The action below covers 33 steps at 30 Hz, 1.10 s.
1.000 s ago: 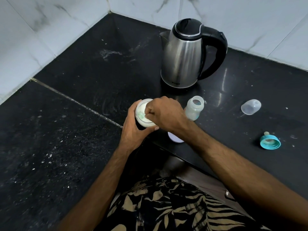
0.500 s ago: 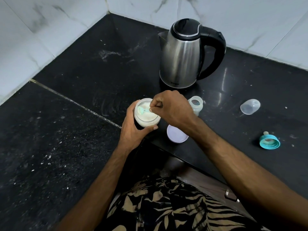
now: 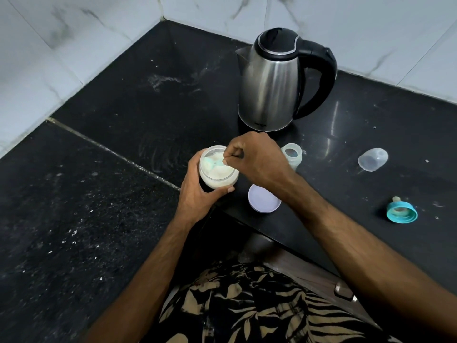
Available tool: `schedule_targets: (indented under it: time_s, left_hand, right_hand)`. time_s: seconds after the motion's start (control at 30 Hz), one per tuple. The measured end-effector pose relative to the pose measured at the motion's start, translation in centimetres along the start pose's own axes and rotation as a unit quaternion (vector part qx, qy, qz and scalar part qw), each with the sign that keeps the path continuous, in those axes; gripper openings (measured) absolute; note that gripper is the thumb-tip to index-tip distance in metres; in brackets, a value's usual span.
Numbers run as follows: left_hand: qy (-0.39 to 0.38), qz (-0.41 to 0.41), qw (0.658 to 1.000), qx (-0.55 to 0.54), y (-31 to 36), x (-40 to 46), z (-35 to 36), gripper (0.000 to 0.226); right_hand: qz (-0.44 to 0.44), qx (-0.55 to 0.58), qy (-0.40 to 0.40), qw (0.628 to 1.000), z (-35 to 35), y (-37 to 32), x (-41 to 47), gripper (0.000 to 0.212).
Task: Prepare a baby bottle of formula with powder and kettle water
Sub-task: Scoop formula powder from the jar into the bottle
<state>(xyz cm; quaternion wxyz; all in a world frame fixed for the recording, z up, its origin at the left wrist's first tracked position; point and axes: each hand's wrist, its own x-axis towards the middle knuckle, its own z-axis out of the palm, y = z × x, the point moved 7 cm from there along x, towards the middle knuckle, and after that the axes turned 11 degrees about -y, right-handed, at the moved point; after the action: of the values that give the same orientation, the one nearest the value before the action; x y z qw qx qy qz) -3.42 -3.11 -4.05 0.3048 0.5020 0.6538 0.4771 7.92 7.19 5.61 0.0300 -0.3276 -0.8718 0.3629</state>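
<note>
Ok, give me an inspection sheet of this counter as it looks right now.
Surface: black stone counter, dusty with white specks.
Job's things: powder jar open, teal scoop inside; baby bottle uncapped, upright; kettle lid closed.
Clutter: white jar lid, clear cap, teal teat ring, all lying apart.
Hands: left hand holds jar; right hand pinches scoop handle.
Cables: nothing seen.
Surroundings: white marble-look tiled walls.

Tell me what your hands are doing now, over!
Left hand grips powder jar. Right hand pinches scoop in powder. Bottle open, nothing blocking.
</note>
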Motion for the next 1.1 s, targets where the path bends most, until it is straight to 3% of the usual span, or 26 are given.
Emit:
schedule_targets:
  time_s: [0.23,0.7,1.1]
  left_hand:
    - [-0.005,0.000,1.000,-0.002,0.0,0.1,0.1,0.095]
    - [-0.003,-0.011,1.000,0.004,-0.1,0.2,-0.2,0.095]
    - [-0.004,-0.027,1.000,0.001,0.1,0.2,-0.2,0.096]
  right_hand:
    - [-0.003,-0.012,0.001,1.000,0.1,0.1,0.1,0.006]
    - [-0.014,0.138,-0.011,0.990,-0.7,2.3,0.2,0.002]
    - [-0.013,0.041,0.002,0.999,-0.2,1.2,-0.2,0.001]
